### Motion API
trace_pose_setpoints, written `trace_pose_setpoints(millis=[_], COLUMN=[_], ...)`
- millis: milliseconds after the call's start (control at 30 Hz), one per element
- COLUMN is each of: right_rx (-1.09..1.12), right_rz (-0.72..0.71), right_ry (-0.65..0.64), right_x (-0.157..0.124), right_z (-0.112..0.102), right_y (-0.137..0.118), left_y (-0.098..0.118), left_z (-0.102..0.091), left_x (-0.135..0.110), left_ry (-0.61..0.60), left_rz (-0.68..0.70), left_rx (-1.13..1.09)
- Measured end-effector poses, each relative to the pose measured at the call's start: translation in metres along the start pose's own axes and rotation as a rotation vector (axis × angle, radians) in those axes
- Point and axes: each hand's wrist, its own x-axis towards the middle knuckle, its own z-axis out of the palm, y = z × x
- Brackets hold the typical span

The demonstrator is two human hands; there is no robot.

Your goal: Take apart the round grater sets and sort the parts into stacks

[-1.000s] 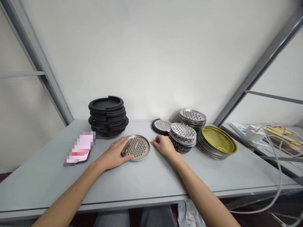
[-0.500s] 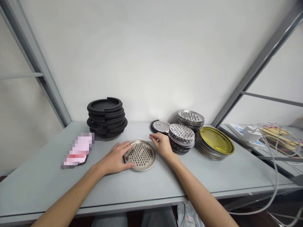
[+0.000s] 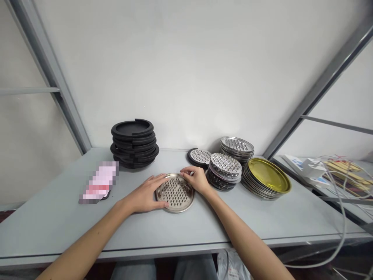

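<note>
A round metal grater (image 3: 176,194) with raised teeth and a rolled rim lies flat on the grey table. My left hand (image 3: 145,194) grips its left side, thumb at the lower rim and fingers over the upper rim. At the upper right rim, my right hand (image 3: 194,179) has its thumb and index finger bent together against the edge; anything small between those fingertips is hidden. Just beyond the right hand, a perforated disc (image 3: 201,156) sits in a black ring. Beside it stands a stack of smaller toothed grater discs (image 3: 225,166).
Black plastic rings (image 3: 133,142) are piled at the back left, near a blurred pink phone (image 3: 100,181). More metal graters (image 3: 237,146) and yellow-topped round plates (image 3: 267,175) stand at the right. White cables (image 3: 340,210) hang over the right edge.
My right hand has moved left and onto the grater's upper right rim. My left hand keeps its grip. The view has shifted slightly.
</note>
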Motion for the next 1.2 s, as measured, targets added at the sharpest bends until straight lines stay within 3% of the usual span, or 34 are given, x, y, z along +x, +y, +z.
trace_pose_setpoints(millis=[200,500,900,1200], right_rx=[-0.026,-0.03,-0.188,-0.257], right_rz=[-0.031,0.028,-0.046,-0.128], right_ry=[-0.109,-0.174,-0.237,-0.197], right_x=[0.0027,0.0012,0.0042,0.0007], right_z=[0.004,0.0045,0.0069,0.0104], right_y=[-0.0041,-0.0062,-0.0035,0.0008], left_y=[0.0048,0.0022,0.0025,0.0004], left_z=[-0.0029,-0.0018,-0.0022,-0.001], left_x=[0.0009,0.0015,0.0014,0.0018], left_ry=[-0.034,-0.05,-0.068,-0.074], left_rz=[0.024,0.039,0.023,0.026], left_rx=[-0.003,0.003,0.042,0.043])
